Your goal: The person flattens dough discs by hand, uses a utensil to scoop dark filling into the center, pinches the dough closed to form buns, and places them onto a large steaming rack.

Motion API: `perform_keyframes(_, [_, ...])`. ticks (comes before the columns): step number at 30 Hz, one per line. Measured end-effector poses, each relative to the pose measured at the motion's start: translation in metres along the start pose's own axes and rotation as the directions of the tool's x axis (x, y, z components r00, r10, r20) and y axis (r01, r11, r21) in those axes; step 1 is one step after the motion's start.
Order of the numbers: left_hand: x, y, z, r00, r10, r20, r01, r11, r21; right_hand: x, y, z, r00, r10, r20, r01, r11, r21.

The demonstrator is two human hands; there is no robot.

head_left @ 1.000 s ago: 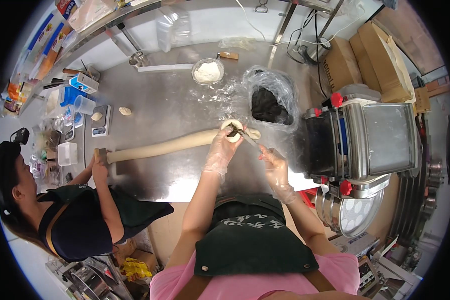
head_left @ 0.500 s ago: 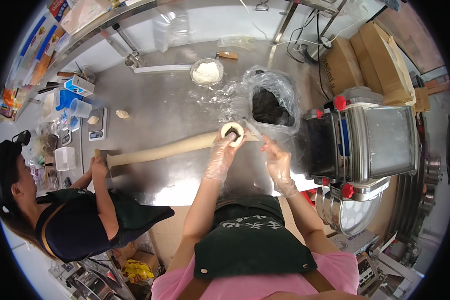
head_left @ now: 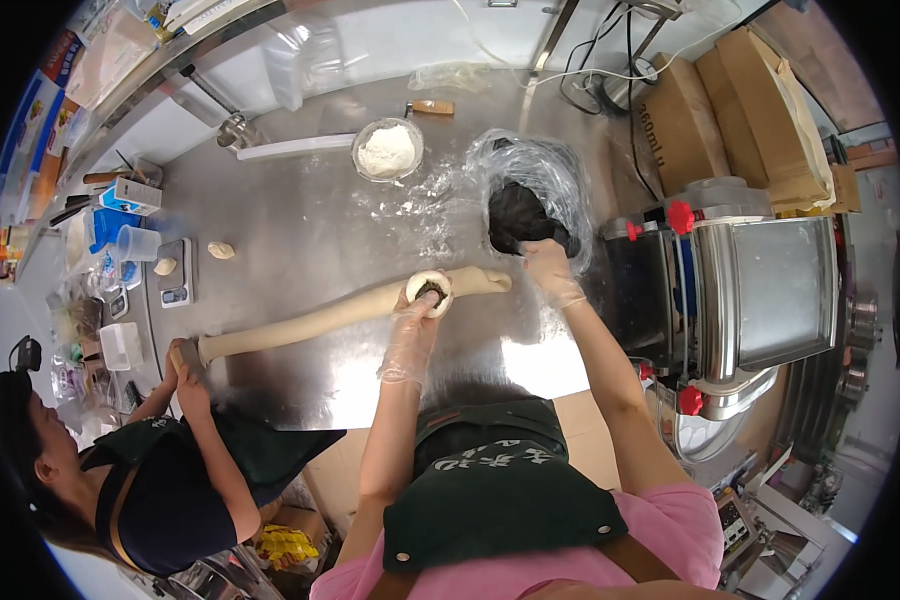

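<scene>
Here, a dough cup (head_left: 431, 275) is held in the curled left hand (head_left: 415, 318), left of black paste (head_left: 518, 214); likely soft, it's best cupped underneath. The right hand (head_left: 548, 269) is half curled at the paste, its hold hidden.

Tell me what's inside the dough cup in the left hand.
The dough cup holds dark filling. The thumb of the left hand rests inside, hiding some filling; the cup's covered bottom cannot be seen.

Brown cardboard boxes (head_left: 770, 120) behind steel machine (head_left: 785, 285) with red knobs (head_left: 681, 215), right; blue-white carton (head_left: 132, 197) near clear cup (head_left: 134, 243), left.
</scene>
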State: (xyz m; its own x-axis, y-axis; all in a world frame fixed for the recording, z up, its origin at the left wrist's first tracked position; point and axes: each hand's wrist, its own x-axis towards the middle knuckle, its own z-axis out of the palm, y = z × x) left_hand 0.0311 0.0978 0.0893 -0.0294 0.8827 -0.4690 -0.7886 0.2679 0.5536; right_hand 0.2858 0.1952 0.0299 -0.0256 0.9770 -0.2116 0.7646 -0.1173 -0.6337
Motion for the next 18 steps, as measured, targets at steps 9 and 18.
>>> perform_keyframes(9, [0.015, -0.01, 0.003, 1.0, -0.019, -0.006, 0.019, 1.0, -0.007, -0.012, 0.014, -0.02, 0.779, 0.197, 0.595, -0.626, 0.194, 0.755])
perform_keyframes(18, [0.015, 0.007, 0.037, 0.984, -0.088, 0.157, 0.115, 0.979, -0.17, -0.107, -0.1, -0.019, 0.722, -0.597, -0.35, 0.582, 0.797, -0.161])
